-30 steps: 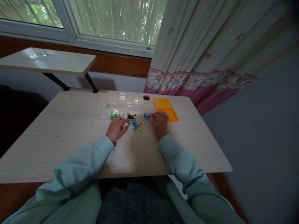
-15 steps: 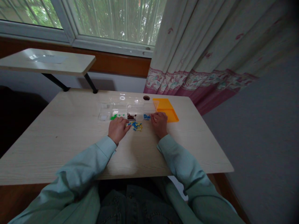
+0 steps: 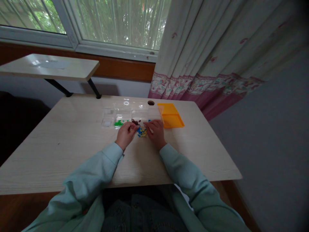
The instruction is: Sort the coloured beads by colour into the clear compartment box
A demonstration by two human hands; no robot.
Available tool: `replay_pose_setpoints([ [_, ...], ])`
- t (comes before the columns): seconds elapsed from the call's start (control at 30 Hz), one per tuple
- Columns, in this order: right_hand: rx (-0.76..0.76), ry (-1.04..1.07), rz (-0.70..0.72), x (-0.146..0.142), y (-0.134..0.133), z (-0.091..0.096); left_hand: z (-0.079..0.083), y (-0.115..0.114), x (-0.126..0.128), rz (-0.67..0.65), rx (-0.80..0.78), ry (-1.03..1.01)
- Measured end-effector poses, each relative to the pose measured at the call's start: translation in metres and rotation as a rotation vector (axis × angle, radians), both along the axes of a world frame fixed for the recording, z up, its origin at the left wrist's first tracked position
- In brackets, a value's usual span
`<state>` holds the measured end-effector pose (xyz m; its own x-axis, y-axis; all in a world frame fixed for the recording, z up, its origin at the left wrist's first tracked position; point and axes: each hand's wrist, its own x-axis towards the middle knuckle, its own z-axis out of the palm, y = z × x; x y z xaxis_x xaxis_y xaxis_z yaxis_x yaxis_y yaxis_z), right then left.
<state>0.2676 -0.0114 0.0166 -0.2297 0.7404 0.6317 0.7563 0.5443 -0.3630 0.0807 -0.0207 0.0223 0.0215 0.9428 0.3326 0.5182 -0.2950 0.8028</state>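
Observation:
A small pile of blue and yellow beads (image 3: 142, 131) lies on the pale wooden table (image 3: 72, 141). My left hand (image 3: 126, 134) rests just left of the pile, fingers pinched together at its edge. My right hand (image 3: 155, 132) is on the pile's right side, fingers curled down and touching the beads. What either pinch holds is too small to see. Behind the hands stands a clear compartment box (image 3: 125, 115) with green beads (image 3: 118, 123) and dark brown beads (image 3: 135, 121) in separate cells.
An orange lid or tray (image 3: 171, 116) lies to the right of the clear box. A round cable hole (image 3: 151, 102) sits near the table's far edge. A second small table (image 3: 48, 66) stands at the back left under the window. Curtains hang at the right.
My right hand has moved left from the box's blue cell to the bead pile. My left hand has shifted slightly right, toward the pile.

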Motion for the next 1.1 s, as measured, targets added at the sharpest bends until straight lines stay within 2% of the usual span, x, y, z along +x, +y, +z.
replay_pose_setpoints([
  [0.1, 0.007, 0.005, 0.089, -0.016, -0.011, 0.001, 0.001, -0.005, 0.009, -0.083, -0.188, -0.417],
  [0.17, 0.002, 0.013, 0.130, -0.021, -0.016, 0.001, 0.001, -0.010, 0.011, -0.185, -0.409, -0.779],
  [0.2, -0.002, 0.017, 0.139, -0.023, -0.017, 0.000, 0.001, -0.012, 0.011, -0.232, -0.508, -0.912],
  [0.23, -0.006, 0.022, 0.140, -0.023, -0.018, 0.000, 0.001, -0.014, 0.011, -0.249, -0.539, -0.945],
  [0.47, -0.033, 0.044, 0.102, -0.025, -0.018, 0.003, -0.001, -0.013, 0.006, -0.286, -0.651, -1.065],
  [0.73, -0.048, 0.100, 0.085, -0.028, -0.020, 0.004, -0.003, -0.014, 0.010, -0.264, -0.659, -1.053],
  [0.87, -0.083, 0.102, 0.078, -0.028, -0.020, 0.006, -0.003, -0.013, 0.011, -0.287, -0.654, -1.029],
  [1.1, -0.055, 0.131, 0.087, -0.028, -0.020, 0.008, -0.002, -0.013, 0.009, -0.314, -0.680, -1.008],
])
